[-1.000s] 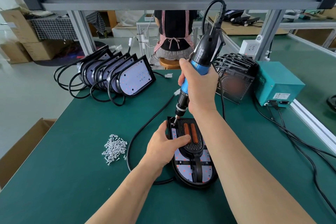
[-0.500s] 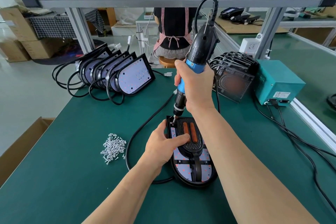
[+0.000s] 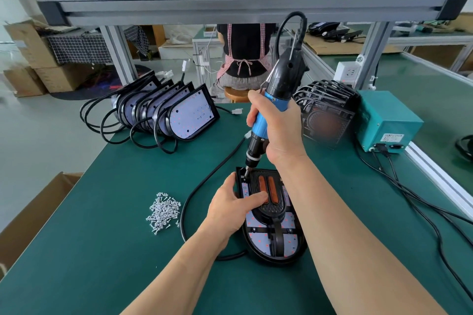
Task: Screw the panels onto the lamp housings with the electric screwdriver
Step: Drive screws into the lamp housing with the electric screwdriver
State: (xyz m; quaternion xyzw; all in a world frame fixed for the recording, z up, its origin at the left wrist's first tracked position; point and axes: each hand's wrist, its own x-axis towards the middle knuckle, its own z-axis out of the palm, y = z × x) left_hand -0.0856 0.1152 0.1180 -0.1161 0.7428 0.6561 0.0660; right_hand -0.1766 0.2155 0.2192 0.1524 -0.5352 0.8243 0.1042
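right hand (image 3: 281,130) grips blue-black electric screwdriver (image 3: 275,100) over lamp housing (image 3: 271,215).

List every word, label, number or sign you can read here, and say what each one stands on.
No text in this view can be read.
Teal box: its white label carries printed lines, too small and blurred to read.
Electric screwdriver: no marking shows.
Lamp housing: no print shows.
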